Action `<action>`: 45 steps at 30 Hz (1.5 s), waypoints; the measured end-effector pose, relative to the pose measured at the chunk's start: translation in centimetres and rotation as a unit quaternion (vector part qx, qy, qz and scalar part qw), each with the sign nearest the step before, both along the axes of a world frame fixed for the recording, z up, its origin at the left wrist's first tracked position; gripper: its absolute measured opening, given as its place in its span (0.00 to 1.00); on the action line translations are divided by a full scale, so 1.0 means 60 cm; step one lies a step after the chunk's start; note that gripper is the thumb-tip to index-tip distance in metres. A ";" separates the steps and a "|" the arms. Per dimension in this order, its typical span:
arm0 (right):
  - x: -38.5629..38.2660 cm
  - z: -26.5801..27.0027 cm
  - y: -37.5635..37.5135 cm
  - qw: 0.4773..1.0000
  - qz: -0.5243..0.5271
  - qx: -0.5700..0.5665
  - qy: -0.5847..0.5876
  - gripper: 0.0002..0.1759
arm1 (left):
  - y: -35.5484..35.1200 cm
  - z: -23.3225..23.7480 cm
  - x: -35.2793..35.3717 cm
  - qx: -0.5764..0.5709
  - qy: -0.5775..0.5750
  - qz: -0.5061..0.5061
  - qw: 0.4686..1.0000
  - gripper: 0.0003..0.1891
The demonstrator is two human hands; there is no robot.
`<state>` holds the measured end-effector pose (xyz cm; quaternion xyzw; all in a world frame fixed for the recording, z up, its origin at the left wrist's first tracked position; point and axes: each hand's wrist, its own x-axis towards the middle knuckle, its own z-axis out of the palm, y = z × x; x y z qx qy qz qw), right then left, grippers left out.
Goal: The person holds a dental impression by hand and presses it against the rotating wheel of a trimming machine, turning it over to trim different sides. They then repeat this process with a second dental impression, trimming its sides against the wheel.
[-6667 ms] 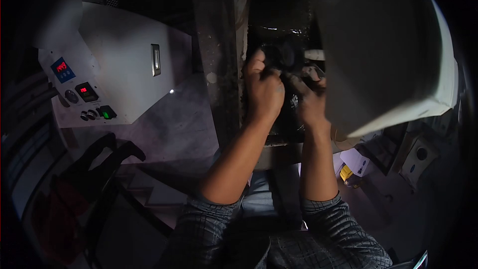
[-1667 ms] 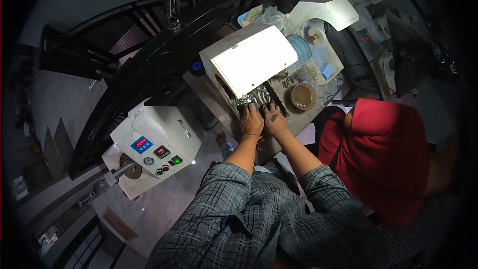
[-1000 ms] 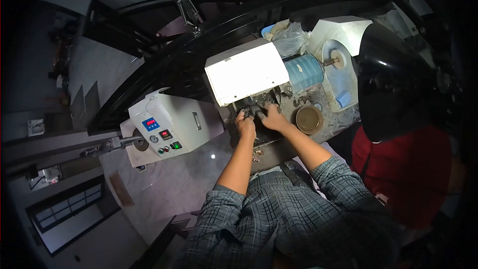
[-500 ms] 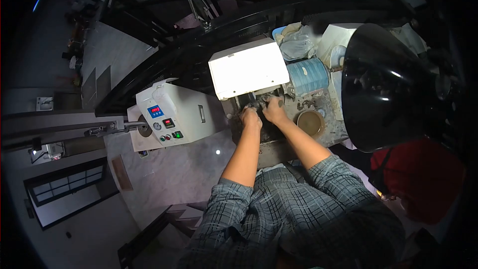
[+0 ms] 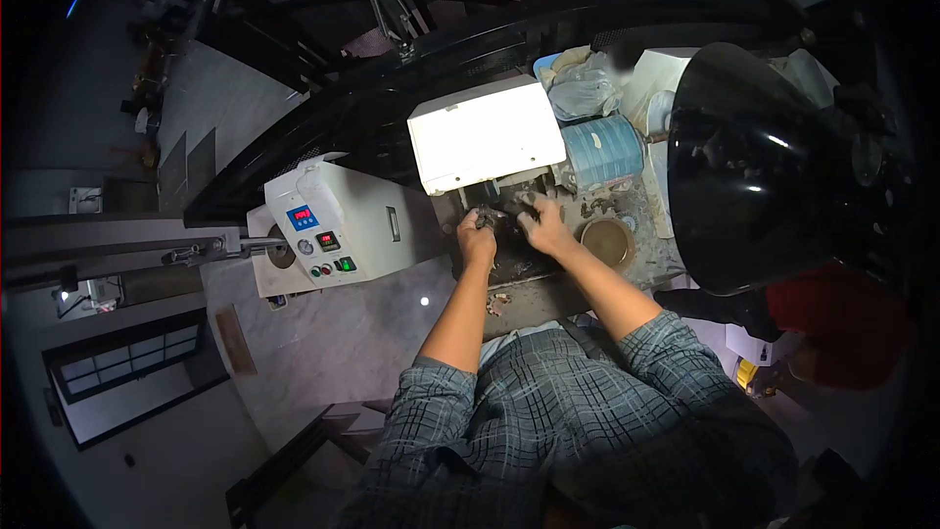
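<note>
Drawn back a touch from the mouth of the white dust hood (image 5: 485, 134) compared with half a second ago, and set lower over the grimy bench (image 5: 529, 299). Left hand (image 5: 477, 238) curled shut, knuckles up, around a small dark piece (image 5: 500, 214); gripped from the side, seemingly to steady it. Right hand (image 5: 544, 228) brought in from the opposite side, fingers bent and bunched toward the same piece; cannot tell whether pinching or only touching. Piece held right at the hood's opening, between both hands and just above the bench, probably so that dust goes into the hood. Forearms angled in close together, likely for steadiness. Near the left hand, a white control box (image 5: 333, 225) with red readouts and a lit green button, within easy reach. Near the right hand, a round brown dish (image 5: 607, 242), and behind it a blue ribbed cylinder (image 5: 602, 149). At the right, large and close, a black lamp shade (image 5: 759, 167); below it, a person in red (image 5: 842, 318).
</note>
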<state>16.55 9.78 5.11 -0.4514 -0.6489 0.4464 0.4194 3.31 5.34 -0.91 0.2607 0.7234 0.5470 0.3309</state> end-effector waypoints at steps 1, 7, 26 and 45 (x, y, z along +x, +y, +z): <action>0.000 0.007 -0.002 1.000 0.001 0.001 -0.002 0.14 | -0.001 0.009 0.003 0.007 -0.067 -0.028 0.997 0.16; -0.013 -0.005 0.011 0.972 0.065 -0.109 -0.196 0.08 | 0.023 0.014 0.014 0.037 -0.241 0.017 0.970 0.20; -0.034 -0.003 0.003 0.973 0.012 0.015 -0.232 0.08 | 0.033 0.013 0.015 -0.011 -0.303 0.089 0.949 0.07; -0.002 -0.083 -0.072 0.826 0.297 0.042 -0.477 0.21 | -0.028 0.039 -0.006 -0.099 0.263 -0.132 0.951 0.12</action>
